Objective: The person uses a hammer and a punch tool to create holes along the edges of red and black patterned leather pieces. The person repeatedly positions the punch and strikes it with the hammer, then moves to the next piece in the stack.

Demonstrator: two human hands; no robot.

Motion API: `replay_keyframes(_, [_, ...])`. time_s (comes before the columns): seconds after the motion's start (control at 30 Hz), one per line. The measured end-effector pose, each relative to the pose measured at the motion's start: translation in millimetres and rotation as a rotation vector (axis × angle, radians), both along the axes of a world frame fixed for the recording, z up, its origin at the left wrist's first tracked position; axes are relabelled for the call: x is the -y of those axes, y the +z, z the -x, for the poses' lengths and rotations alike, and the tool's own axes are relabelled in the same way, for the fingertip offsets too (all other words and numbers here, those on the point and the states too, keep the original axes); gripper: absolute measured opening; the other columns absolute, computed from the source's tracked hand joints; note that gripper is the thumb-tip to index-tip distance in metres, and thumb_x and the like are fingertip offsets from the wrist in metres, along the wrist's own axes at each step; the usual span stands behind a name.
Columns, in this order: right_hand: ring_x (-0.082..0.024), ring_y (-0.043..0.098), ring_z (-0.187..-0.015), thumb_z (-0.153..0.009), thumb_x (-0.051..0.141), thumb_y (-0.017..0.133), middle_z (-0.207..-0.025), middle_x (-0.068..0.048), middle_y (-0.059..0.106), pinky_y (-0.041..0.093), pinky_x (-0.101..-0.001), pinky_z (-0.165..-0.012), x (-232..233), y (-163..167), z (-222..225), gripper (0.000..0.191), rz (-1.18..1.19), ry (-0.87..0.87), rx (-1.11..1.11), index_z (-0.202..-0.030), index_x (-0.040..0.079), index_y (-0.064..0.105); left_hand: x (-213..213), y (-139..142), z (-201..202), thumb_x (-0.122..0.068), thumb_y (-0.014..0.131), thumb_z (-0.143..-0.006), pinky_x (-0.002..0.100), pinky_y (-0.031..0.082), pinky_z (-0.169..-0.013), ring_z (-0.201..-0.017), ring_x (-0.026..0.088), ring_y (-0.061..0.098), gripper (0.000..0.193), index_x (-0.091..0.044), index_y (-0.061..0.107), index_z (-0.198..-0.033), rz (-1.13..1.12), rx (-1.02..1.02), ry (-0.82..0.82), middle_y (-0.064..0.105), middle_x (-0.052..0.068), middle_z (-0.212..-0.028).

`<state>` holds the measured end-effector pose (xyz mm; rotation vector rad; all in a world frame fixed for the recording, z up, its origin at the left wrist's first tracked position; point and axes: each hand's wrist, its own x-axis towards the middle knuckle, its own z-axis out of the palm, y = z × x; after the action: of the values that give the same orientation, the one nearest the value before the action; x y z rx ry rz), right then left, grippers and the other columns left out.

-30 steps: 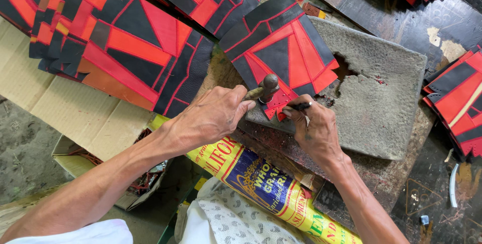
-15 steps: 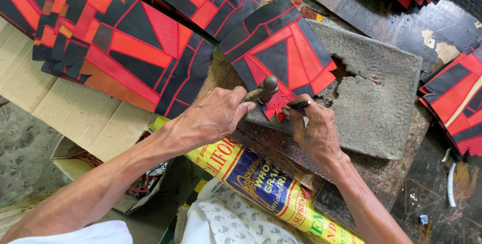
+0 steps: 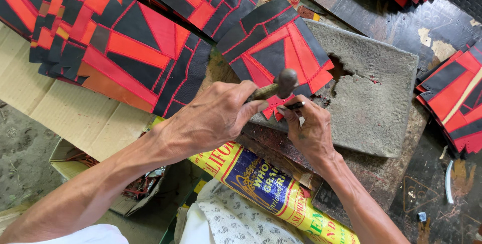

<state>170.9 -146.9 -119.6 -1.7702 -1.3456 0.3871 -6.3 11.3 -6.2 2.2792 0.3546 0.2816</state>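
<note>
My left hand [image 3: 213, 118] grips a small hammer [image 3: 281, 84] whose dark round head sits just above a red and black stitched leather piece [image 3: 278, 48]. That piece lies on a grey stone slab [image 3: 374, 98]. My right hand [image 3: 307, 128] pinches a thin dark metal punch [image 3: 295, 106] at the piece's near edge, by a small red cut-out. The hammer head is right next to the punch's top.
Stacks of red and black stitched pieces [image 3: 115, 48] spread over flat cardboard [image 3: 65, 118] at left, with more at the right edge [image 3: 454, 93] and top. A yellow and blue printed sack [image 3: 266, 188] lies below my hands. An open box [image 3: 130, 193] sits lower left.
Both hands stay at the near edge of the piece. The hammer head has shifted only slightly over the punch.
</note>
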Motion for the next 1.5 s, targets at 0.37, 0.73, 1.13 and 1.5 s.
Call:
replay_keyframes(0.37, [-0.021,0.076,-0.071,-0.095,0.008,0.075,-0.079,-0.013,0.073,0.056,-0.0325,-0.064,0,-8,5,0.010,-0.049,-0.129,-0.026,-0.098,0.004,0.066,6,17,-10,-0.018,0.064,-0.103,0.047,0.046,-0.056,-0.064,0.039,0.066,0.021,0.003,0.058,-0.099,-0.025,0.115,-0.074,0.061,0.021,-0.069])
replay_keyframes(0.73, [-0.040,0.068,-0.080,-0.092,0.004,0.070,-0.087,-0.019,0.068,0.052,-0.0457,-0.068,7,-25,1,0.010,-0.033,-0.073,0.133,-0.102,0.002,0.066,11,49,-12,-0.019,0.063,-0.103,0.044,0.048,-0.055,-0.063,0.035,0.067,0.022,0.002,0.058,-0.103,0.005,0.268,-0.053,0.063,0.020,-0.074])
replay_keyframes(1.13, [-0.022,0.076,-0.074,-0.099,0.010,0.063,-0.081,-0.014,0.073,0.057,-0.0372,-0.064,5,-52,-8,0.012,0.055,-0.177,-0.056,-0.104,-0.001,0.061,12,-21,19,-0.024,0.062,-0.102,0.046,0.048,-0.051,-0.057,0.034,0.066,0.025,-0.001,0.056,-0.095,0.030,-0.092,0.035,0.063,0.017,-0.064])
replay_keyframes(1.5, [-0.021,0.064,-0.101,-0.111,0.023,0.052,-0.114,-0.011,0.069,0.052,-0.0353,-0.092,20,-31,23,0.029,-0.126,-0.235,-0.328,-0.117,-0.003,0.062,-9,-149,-6,-0.017,0.078,-0.091,0.030,0.055,-0.060,-0.067,0.010,0.068,0.031,0.000,0.055,-0.103,0.472,0.219,0.874,0.069,0.004,-0.072])
